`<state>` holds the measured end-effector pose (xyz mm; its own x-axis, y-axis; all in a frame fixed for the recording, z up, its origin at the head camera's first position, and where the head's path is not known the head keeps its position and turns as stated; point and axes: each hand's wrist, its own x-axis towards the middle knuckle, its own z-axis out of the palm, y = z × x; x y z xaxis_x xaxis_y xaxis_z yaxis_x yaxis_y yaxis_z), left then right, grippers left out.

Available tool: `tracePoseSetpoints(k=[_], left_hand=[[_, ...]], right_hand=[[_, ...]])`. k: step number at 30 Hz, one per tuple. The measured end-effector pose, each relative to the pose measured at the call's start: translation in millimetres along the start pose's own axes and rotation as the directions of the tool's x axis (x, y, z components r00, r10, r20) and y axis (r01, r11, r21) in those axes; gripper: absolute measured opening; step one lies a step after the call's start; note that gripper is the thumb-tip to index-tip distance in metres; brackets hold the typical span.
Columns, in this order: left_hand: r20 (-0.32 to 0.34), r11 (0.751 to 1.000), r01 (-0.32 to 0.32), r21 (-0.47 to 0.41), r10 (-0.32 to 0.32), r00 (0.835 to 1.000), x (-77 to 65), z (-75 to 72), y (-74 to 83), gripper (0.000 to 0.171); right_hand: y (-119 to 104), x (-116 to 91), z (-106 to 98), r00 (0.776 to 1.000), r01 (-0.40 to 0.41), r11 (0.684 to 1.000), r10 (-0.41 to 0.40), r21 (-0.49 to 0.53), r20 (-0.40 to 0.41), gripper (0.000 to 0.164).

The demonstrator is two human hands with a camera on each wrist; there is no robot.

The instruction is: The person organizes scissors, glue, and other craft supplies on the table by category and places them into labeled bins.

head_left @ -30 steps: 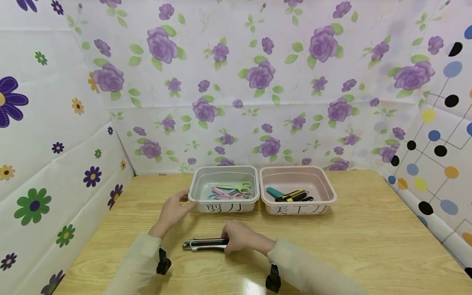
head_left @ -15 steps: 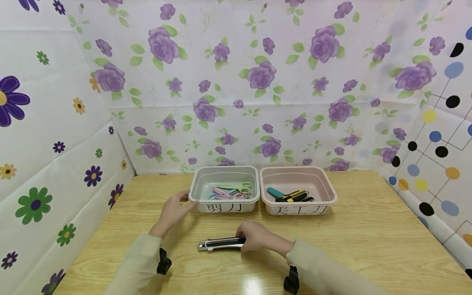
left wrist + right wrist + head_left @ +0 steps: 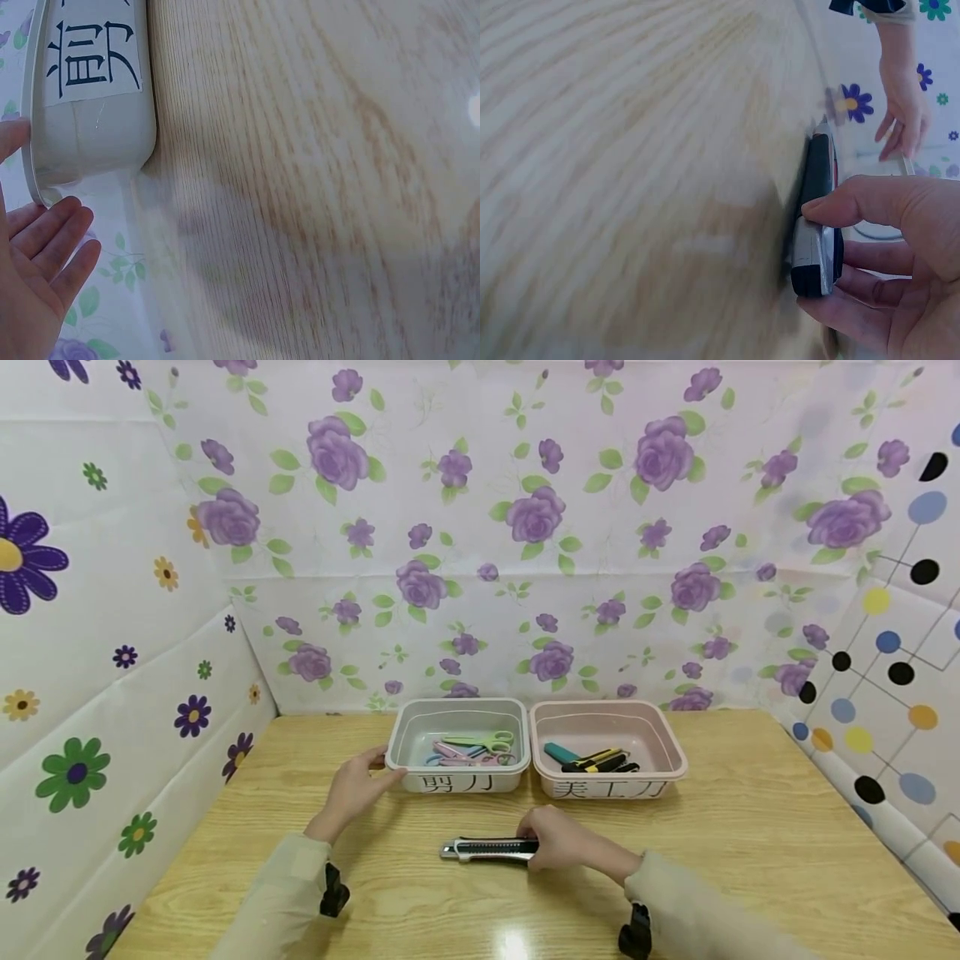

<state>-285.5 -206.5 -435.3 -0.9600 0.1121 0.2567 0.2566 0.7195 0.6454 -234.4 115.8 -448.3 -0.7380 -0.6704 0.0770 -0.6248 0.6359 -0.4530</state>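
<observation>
Low over the table in front of the two baskets, my right hand [image 3: 562,839] grips a box-cutter knife [image 3: 491,850] by its rear end. The knife is black and silver-white, its tip pointing left. In the right wrist view, the thumb presses one side of the knife [image 3: 817,217] and the fingers [image 3: 874,259] lie against the other. My left hand [image 3: 356,789] rests at the left front corner of a grey basket [image 3: 461,782]. There its thumb touches the rim, and its fairly straight fingers [image 3: 56,232] reach along the basket's end.
Several scissors [image 3: 472,747] in green, pink and blue lie inside the grey basket. Close at its right stands a pink basket [image 3: 607,787] with several cutter knives [image 3: 592,760], teal, yellow and black. Both baskets carry labels on the wooden table [image 3: 420,910]. Flowered cloth [image 3: 487,527] rises behind.
My right hand has slid rightward across the front of the table, carrying the box-cutter knife with it. The left hand stays at the grey basket's corner.
</observation>
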Motion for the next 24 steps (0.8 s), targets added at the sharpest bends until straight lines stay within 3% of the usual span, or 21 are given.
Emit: tracePoseSetpoints(k=[7, 24], left_hand=[[0.006, 1.0, 0.006, 0.001, -0.006, 1.0, 0.4, -1.1, 2.8, 0.06], [0.008, 1.0, 0.013, 0.0, -0.013, 1.0, -0.6, 0.2, 1.6, 0.06]], right_hand=[[10, -11, -15, 1.0, -0.009, 0.999, 0.009, -0.034, -0.014, 0.027], [12, -29, -37, 0.997, 0.013, 1.0, -0.013, -0.006, -0.078, 0.029]])
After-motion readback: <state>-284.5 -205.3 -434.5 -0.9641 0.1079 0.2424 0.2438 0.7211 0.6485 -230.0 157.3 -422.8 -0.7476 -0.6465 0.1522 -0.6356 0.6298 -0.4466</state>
